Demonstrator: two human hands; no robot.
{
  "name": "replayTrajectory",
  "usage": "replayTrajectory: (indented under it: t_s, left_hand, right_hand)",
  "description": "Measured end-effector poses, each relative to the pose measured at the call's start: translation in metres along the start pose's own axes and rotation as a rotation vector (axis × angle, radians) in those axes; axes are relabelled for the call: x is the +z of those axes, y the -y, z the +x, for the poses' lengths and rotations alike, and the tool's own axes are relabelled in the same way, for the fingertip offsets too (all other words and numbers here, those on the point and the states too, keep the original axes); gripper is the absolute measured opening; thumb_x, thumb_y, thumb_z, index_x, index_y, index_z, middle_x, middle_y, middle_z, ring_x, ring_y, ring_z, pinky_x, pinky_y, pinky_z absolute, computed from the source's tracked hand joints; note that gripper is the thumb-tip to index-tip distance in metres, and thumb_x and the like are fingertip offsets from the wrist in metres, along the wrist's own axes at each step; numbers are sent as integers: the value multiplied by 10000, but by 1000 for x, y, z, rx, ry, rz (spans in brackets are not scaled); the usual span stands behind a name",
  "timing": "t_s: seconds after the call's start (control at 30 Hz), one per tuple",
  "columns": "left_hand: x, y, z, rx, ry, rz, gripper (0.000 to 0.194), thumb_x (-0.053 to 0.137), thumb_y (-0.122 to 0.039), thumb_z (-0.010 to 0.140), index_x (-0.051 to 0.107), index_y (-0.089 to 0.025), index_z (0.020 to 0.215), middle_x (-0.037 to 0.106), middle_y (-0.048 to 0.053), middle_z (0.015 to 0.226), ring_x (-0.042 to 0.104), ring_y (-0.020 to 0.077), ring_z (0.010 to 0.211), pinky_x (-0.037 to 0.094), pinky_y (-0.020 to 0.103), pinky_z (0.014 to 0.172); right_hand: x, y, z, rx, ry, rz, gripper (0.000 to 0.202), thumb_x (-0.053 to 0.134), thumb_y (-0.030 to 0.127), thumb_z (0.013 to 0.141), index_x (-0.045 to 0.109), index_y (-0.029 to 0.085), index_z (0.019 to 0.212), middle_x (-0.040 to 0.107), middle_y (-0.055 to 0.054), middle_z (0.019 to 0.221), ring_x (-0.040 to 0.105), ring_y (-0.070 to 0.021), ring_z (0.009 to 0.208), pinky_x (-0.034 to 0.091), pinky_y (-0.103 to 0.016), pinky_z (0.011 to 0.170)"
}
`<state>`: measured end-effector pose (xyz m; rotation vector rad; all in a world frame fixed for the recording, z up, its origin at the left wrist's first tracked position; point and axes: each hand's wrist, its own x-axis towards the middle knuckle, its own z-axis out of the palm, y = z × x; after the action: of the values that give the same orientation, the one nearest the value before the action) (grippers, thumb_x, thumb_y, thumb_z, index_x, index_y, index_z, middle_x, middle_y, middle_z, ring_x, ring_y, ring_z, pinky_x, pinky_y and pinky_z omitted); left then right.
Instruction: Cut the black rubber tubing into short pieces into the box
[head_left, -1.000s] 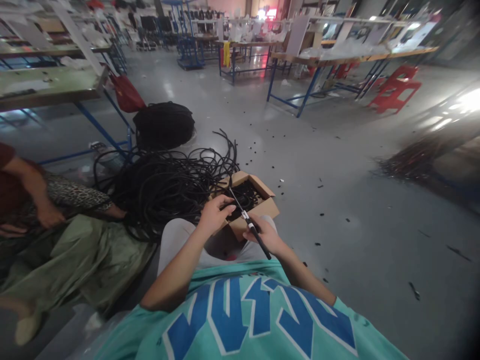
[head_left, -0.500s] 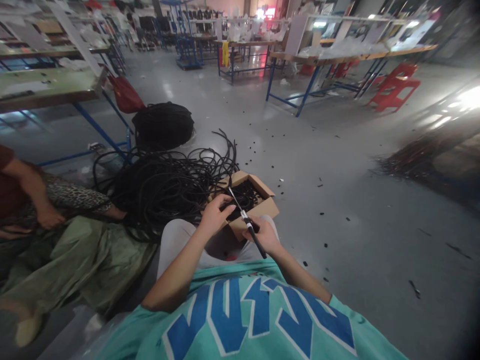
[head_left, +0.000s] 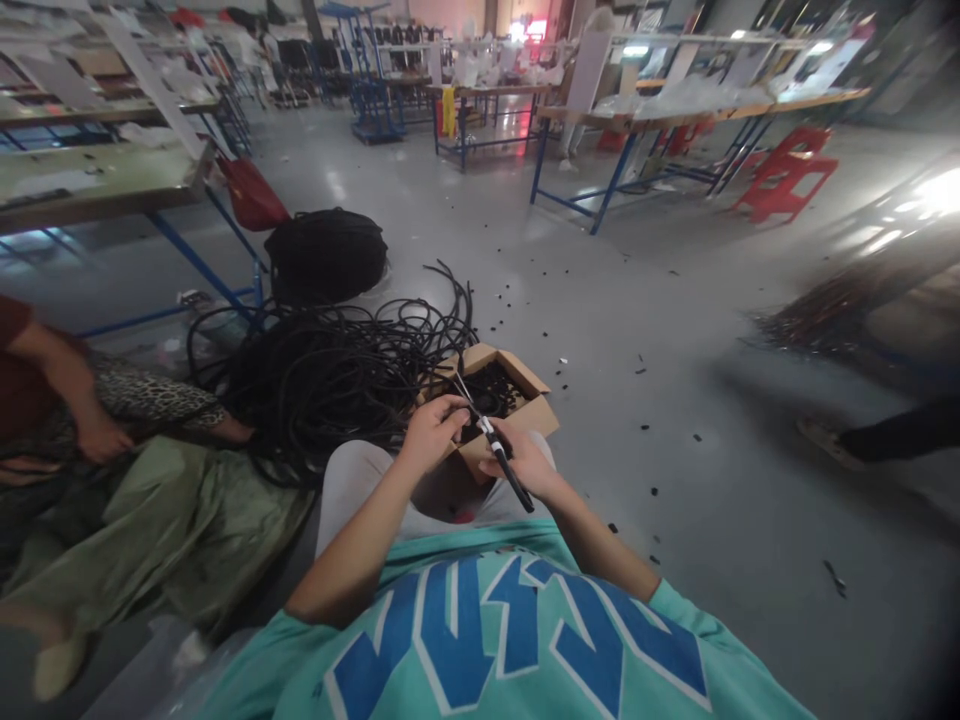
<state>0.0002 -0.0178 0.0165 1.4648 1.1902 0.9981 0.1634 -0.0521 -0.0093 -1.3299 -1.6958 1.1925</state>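
My right hand (head_left: 523, 462) is closed around the black handle of a pair of scissors (head_left: 495, 450), which has a white band near its pivot. Their slim metal blades point away from me, over an open cardboard box (head_left: 541, 412). Beside the blades, my left hand (head_left: 433, 432) is closed, thumb and fingers pinching a black cord that is mostly hidden. Short black pieces (head_left: 501, 385) lie inside the box, which stands between my knees. A large tangle of black cord (head_left: 330, 370) spreads over the floor to the left, up against the box.
Another person's hand (head_left: 105, 440) is at the left, above green cloth (head_left: 172, 520). Behind the tangle sits a round black bundle (head_left: 326, 255). Small black scraps (head_left: 654, 491) dot the floor. At right are a passing foot (head_left: 829, 440) and a red stool (head_left: 791, 175).
The scissor blades look slightly further apart, and my left fingers have moved a little along them. A walking person's leg and foot have come in at the right.
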Motion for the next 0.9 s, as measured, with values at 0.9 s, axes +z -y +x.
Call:
replayTrajectory:
  t_s: [0.9]
  left_hand:
    - [-15,21,36,8,52,282,193,475,-290,713,606,-153,749,562,-13,568,490,105,478,374,227,521]
  right_hand:
    - [-3,-10,34,20,28,115,386,578,203,556,615,158,938,579,0,759,480,-129,666,393,-252,645]
